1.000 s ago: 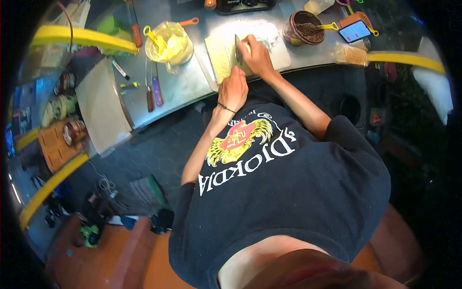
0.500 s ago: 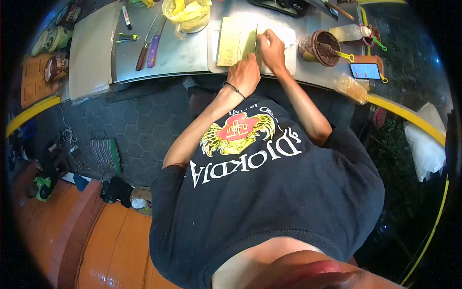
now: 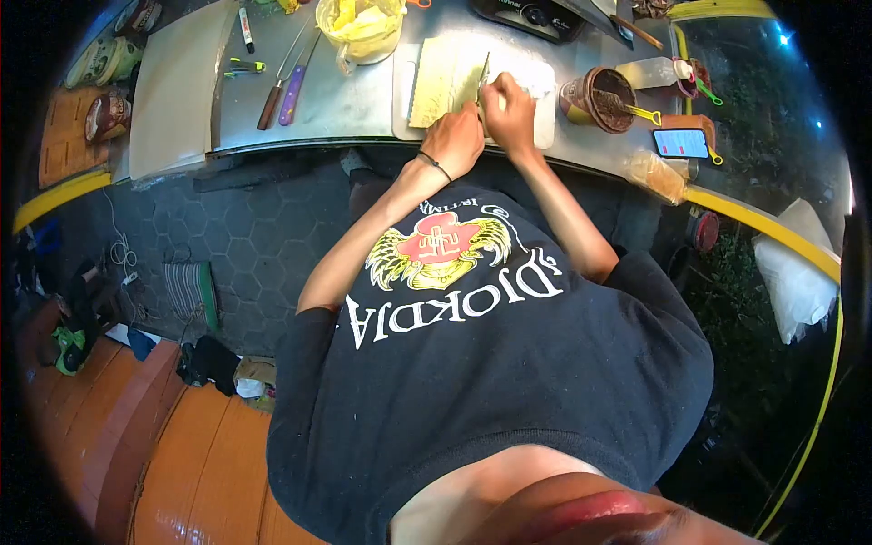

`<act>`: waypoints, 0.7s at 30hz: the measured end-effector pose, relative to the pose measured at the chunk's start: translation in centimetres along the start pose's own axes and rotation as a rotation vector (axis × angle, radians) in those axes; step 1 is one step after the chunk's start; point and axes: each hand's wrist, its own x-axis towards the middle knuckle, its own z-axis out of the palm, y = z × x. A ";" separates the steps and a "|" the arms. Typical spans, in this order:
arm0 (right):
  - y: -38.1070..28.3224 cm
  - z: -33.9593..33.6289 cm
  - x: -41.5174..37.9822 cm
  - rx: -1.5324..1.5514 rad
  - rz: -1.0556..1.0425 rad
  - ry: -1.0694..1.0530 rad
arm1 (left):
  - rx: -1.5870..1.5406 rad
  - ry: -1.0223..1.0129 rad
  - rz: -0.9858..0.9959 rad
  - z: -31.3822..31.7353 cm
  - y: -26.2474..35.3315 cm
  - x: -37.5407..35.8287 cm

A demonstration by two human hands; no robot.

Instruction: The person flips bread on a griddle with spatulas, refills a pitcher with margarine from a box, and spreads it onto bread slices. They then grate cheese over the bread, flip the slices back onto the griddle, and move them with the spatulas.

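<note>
A pale yellow slab, seemingly bread or cake, lies on a white cutting board. My left hand, with a dark band at its wrist, is closed at the slab's near edge, its fingers curled against it. My right hand is wrapped round a knife. The thin dark blade points away from me, along the slab's right part. The handle is hidden in my fist. My two hands are close together, nearly touching.
Behind the board stands a tub of yellow spread. To the right are a brown tub with a yellow-handled tool, a phone, a bottle and a bread bag. A purple-handled knife and a marker lie left.
My right hand has shifted slightly towards me and left with the knife, and its wrist is turned a little. My left hand stays at the slab. The whole view has shifted slightly.
</note>
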 end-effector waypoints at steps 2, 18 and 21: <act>2.6 0.6 2.8 -0.121 0.020 0.055 | -0.008 -0.014 0.028 0.5 0.2 -0.4; 2.1 1.0 2.4 -0.058 0.087 -0.080 | -0.030 -0.016 -0.027 0.5 -0.8 0.3; 0.3 0.5 0.2 -0.052 0.029 -0.099 | -0.056 -0.012 -0.044 0.4 -0.6 -0.3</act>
